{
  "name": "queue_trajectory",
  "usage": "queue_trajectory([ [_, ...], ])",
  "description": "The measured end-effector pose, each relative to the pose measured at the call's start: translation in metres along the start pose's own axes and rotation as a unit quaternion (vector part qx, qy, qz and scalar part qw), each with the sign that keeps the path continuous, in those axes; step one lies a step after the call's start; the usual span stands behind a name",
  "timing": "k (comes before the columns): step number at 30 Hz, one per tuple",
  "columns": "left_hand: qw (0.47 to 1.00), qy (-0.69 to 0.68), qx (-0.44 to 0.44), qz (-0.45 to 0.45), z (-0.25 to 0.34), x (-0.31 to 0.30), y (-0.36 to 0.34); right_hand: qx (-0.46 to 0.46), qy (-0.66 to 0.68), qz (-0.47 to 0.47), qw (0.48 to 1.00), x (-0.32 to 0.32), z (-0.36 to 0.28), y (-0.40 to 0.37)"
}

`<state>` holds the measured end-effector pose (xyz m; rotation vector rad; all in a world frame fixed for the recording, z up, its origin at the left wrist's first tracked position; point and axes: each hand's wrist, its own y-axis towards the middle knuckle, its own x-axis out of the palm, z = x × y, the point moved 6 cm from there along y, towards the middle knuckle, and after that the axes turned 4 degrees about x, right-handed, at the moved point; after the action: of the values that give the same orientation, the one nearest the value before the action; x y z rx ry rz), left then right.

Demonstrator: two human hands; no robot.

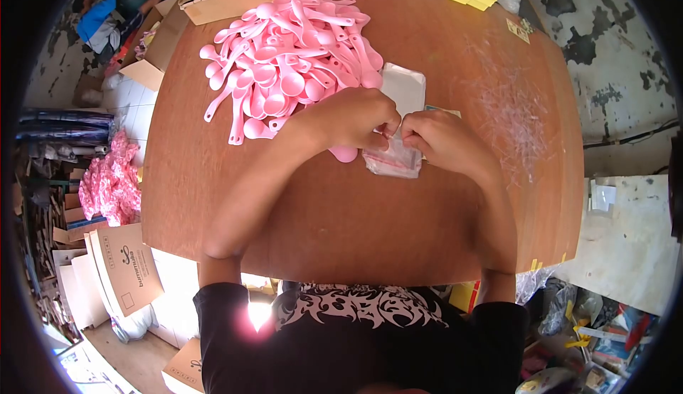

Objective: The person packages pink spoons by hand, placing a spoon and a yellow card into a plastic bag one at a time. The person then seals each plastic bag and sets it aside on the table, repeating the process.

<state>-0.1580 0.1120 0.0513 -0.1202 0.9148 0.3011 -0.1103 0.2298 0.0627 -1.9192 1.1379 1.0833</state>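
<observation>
Bags beneath the curled fingers

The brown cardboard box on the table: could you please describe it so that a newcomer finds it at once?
Find the big brown table, then the heap of pink spoons on it. Just beyond the heap, at the table's far left, sits the cardboard box. Unlike the open carton beside the table, it rests on the tabletop.
</observation>
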Motion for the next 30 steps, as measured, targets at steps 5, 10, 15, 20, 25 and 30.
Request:
queue_trajectory([
  [5, 1.000, 0.011, 0.007, 0.008, -0.006, 0.012, 0.004, 0.006, 0.002, 0.024, 1.000, -0.005, 0.013, -0.005],
  [10, 0.998, -0.025, 0.035, 0.039, 0.008, -0.002, -0.010, 0.026, 0.040, 0.024, 0.999, -0.028, 0.012, -0.011],
  [15, 0.965, -0.078, 0.194, 0.158, 0.020, -0.024, -0.012, -0.016, 0.040, 0.095, 0.995, -0.040, -0.006, -0.020],
  [20, 0.968, -0.177, 0.074, 0.161, 0.010, -0.035, -0.012, 0.028, 0.117, 0.129, 0.984, -0.049, -0.021, -0.030],
  [25, 0.936, -0.226, 0.085, 0.255, 0.004, -0.053, -0.022, 0.041, -0.018, 0.115, 0.992, -0.031, 0.006, -0.054],
  [30, 0.929, -0.230, 0.057, 0.286, 0.002, -0.062, -0.026, 0.115, -0.091, 0.063, 0.987, -0.008, 0.019, -0.073],
])
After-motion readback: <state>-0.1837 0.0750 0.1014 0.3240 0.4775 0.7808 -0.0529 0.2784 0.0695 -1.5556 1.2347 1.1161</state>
